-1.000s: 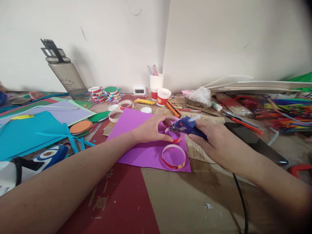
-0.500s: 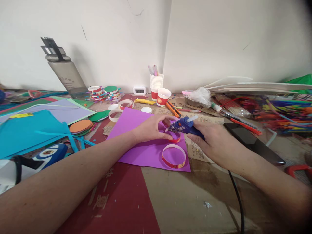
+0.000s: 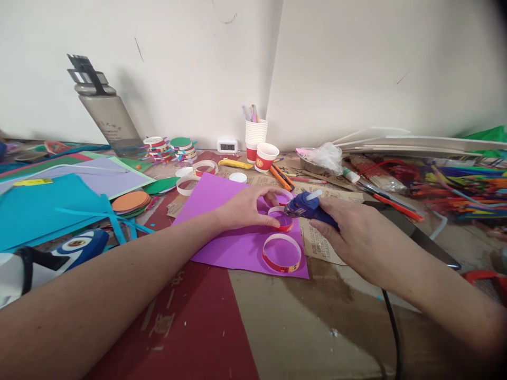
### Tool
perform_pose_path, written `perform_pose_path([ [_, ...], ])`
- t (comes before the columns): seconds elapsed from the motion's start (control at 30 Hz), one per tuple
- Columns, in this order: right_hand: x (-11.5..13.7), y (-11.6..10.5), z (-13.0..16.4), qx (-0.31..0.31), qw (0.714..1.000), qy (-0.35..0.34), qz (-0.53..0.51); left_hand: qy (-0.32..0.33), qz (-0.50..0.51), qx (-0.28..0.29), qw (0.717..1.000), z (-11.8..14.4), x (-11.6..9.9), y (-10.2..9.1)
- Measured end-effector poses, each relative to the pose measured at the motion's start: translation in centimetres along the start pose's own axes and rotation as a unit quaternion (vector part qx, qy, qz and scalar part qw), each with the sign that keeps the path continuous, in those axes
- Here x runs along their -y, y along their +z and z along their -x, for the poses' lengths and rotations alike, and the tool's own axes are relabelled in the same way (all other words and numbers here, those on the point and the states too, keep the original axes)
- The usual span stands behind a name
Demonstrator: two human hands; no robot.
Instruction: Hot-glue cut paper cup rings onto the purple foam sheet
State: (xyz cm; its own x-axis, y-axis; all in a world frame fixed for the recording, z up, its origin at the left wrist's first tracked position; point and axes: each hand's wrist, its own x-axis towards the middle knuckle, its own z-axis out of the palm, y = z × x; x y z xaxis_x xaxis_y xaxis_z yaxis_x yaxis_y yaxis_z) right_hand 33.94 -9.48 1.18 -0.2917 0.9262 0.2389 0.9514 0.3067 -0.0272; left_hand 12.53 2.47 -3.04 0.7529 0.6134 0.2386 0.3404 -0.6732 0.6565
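- While the left hand (image 3: 247,208) presses the small paper ring (image 3: 282,219) onto the purple sheet (image 3: 233,237), the right hand (image 3: 352,235) is wrapped around one blue glue gun (image 3: 307,206), nozzle at that ring's rim.
- Rings on the purple sheet: three counted, namely the held one, a larger ring (image 3: 282,253) near the sheet's front edge, and one partly hidden behind the fingers (only a pink arc shows).
- Further white rings (image 3: 196,177) lie beyond the sheet's far-left edge, about three.
- Paper cups: one stack (image 3: 255,138) holding pens, one single cup (image 3: 265,157) beside it.
- Open room: bare counter (image 3: 301,322) in front of the sheet; the glue gun cord (image 3: 392,332) crosses it on the right.
- Obstructions: blue paper (image 3: 43,208) left, pipe cleaners (image 3: 463,184) right, a water bottle (image 3: 106,113) at the wall.
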Motion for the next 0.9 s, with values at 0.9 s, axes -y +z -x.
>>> perform_pose_path([
  [0.9,0.3,1.02,-0.86,-0.046,0.992,-0.04,-0.109,-0.028,-0.022,0.024,0.999,0.07,0.22,-0.3],
])
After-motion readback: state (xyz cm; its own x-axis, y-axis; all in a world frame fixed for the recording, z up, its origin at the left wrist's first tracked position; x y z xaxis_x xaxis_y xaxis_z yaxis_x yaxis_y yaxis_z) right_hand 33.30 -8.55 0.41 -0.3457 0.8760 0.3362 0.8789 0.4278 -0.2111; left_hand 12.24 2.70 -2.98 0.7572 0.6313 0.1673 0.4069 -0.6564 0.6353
